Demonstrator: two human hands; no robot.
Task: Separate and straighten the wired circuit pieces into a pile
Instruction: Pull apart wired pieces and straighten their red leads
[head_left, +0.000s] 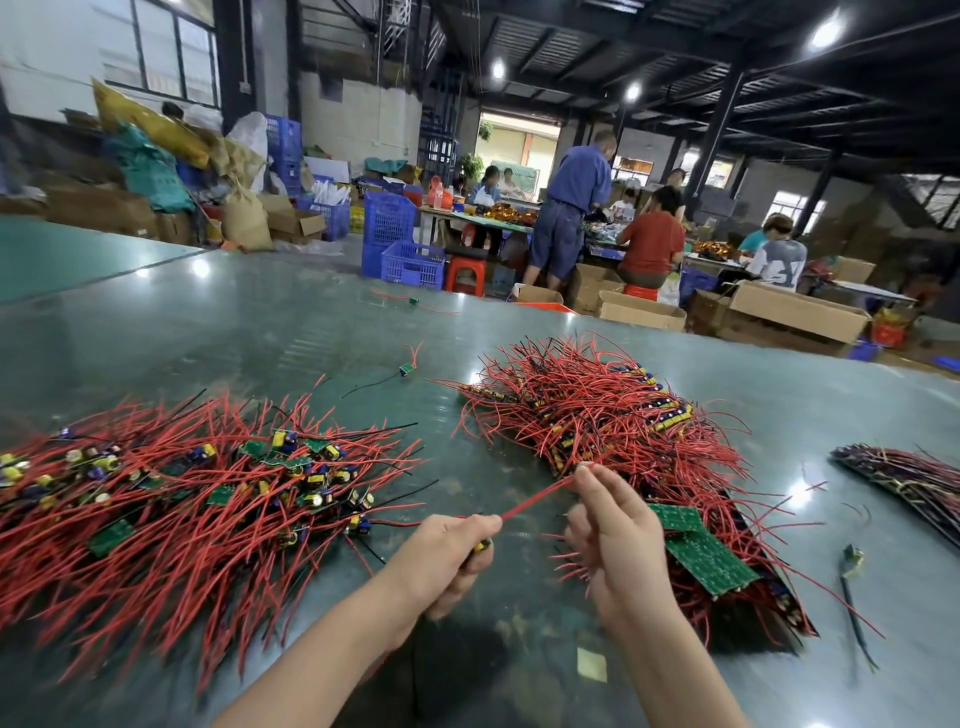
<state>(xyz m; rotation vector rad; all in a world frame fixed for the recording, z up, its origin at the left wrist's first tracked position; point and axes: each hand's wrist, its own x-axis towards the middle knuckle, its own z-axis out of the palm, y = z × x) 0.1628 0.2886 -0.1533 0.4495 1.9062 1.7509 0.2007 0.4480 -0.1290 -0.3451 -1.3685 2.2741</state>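
My left hand (447, 556) grips a small circuit piece with a yellow part at its board end. Its red wire (535, 500) runs taut up and to the right. My right hand (613, 525) pinches that wire's far end between thumb and fingers. A loose tangled heap of wired pieces (171, 499) lies to the left. A long ordered pile of pieces (623, 431), with green boards (701, 551) at its near end, lies to the right, just behind my right hand.
A smaller bundle of pieces (904, 473) lies at the far right of the green table (260, 322). Stray single pieces (406, 369) lie further back, and one (852, 558) lies near the right edge. A yellow paper scrap (591, 665) lies near me. Several people work at tables behind.
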